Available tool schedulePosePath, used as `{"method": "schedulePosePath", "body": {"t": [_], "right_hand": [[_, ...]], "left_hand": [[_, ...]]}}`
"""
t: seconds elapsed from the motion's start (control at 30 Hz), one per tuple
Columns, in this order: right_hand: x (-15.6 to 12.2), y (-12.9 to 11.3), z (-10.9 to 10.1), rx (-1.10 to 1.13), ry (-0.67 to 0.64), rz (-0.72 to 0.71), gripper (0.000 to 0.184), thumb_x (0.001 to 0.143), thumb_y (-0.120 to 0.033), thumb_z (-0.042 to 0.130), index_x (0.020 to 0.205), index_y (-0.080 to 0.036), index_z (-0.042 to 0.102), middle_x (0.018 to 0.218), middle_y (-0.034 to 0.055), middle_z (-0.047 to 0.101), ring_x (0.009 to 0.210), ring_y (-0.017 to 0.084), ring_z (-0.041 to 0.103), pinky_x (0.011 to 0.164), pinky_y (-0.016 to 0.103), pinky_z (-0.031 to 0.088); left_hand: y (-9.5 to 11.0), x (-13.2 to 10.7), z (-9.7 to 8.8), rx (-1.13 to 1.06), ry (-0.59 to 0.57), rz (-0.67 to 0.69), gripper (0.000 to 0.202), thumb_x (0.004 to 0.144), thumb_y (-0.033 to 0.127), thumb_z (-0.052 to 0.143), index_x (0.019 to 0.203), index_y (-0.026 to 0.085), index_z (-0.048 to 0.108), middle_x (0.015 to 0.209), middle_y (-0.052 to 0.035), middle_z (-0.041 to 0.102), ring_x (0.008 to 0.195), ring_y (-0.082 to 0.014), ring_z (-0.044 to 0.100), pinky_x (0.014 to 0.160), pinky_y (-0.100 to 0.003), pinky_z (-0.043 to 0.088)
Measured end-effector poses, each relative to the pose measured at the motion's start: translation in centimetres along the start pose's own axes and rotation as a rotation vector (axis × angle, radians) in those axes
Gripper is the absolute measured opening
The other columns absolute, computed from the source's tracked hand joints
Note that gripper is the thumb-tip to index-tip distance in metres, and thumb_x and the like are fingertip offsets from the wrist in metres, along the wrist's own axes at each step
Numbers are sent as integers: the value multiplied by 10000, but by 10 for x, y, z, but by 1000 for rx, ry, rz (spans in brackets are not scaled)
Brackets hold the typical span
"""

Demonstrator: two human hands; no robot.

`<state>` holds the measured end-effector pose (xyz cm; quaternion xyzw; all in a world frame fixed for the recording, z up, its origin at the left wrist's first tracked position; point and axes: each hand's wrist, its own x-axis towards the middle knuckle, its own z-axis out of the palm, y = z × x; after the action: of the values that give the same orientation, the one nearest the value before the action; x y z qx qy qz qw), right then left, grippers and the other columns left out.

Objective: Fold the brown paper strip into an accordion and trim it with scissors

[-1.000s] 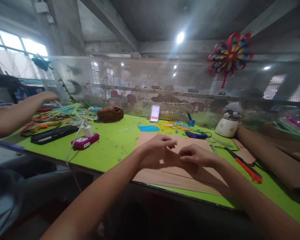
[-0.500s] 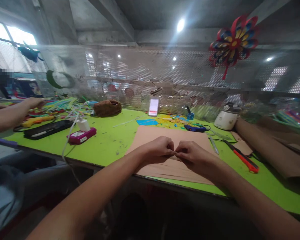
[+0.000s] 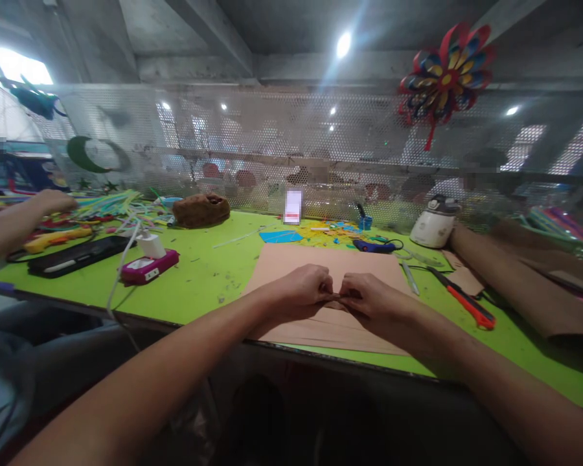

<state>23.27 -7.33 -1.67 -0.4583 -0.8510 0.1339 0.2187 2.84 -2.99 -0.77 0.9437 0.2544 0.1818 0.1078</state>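
Note:
My left hand [image 3: 304, 291] and my right hand [image 3: 369, 299] meet fingertip to fingertip over a stack of tan paper sheets [image 3: 364, 262] lying on the green table [image 3: 208, 278]. Both hands are closed in a pinch on one small thin piece held between them; it is too small to name. The knuckles face up and hide the fingertips. An orange-handled utility knife [image 3: 461, 301] lies to the right of my right hand.
A co-worker's arm [image 3: 14, 223] reaches over coloured strips at the far left. A black phone [image 3: 75, 254], a pink power bank with charger [image 3: 148, 265], a brown pouch [image 3: 200, 210], a blue glue gun [image 3: 374, 246], a white pot [image 3: 432, 223] and rolled brown paper [image 3: 515, 278] lie around. A mesh screen backs the table.
My hands went from loosely apart over the paper to pinched together at the fingertips. The view has drifted slightly; the co-worker's hand at left has dropped lower.

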Motion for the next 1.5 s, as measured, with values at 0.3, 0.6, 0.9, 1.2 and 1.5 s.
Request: {"method": "schedulePosePath", "body": {"t": [0.3,0.6,0.9,1.2,1.5], "right_hand": [[-2,6,-11,-41,-71,-11,53,758,-204,556,764,-171,596,727,36,601,655,138,500,585,238,361],[-6,9,-16,-105,-114,-24,97,739,-156,558,819,-195,598,763,23,586,673,142,499,613,241,358],[-16,12,-25,-110,-159,-71,109,736,-117,510,802,-178,571,797,35,569,678,141,489,617,245,361],[-19,-6,-30,-198,-163,-94,103,754,-110,486,806,-170,551,802,39,546,667,131,482,601,233,351],[-28,-11,-18,-407,-55,-114,105,816,-164,466,781,-157,565,813,52,535,705,139,489,626,254,345]], "left_hand": [[0,0,-8,43,-66,26,167,762,170,532,722,164,693,649,-18,539,582,-111,447,528,-229,297],[13,-10,-16,160,-33,123,143,715,104,511,687,168,635,662,-12,525,577,-111,439,538,-238,308],[9,-13,-22,115,-75,206,165,768,90,488,770,162,636,720,-20,504,622,-111,440,579,-227,327],[6,-19,-22,141,-74,238,167,814,118,485,864,170,636,742,-20,465,635,-110,410,574,-218,313],[15,-27,-20,276,-10,279,213,875,209,452,955,179,648,785,-63,516,699,-152,456,644,-266,346]]}}
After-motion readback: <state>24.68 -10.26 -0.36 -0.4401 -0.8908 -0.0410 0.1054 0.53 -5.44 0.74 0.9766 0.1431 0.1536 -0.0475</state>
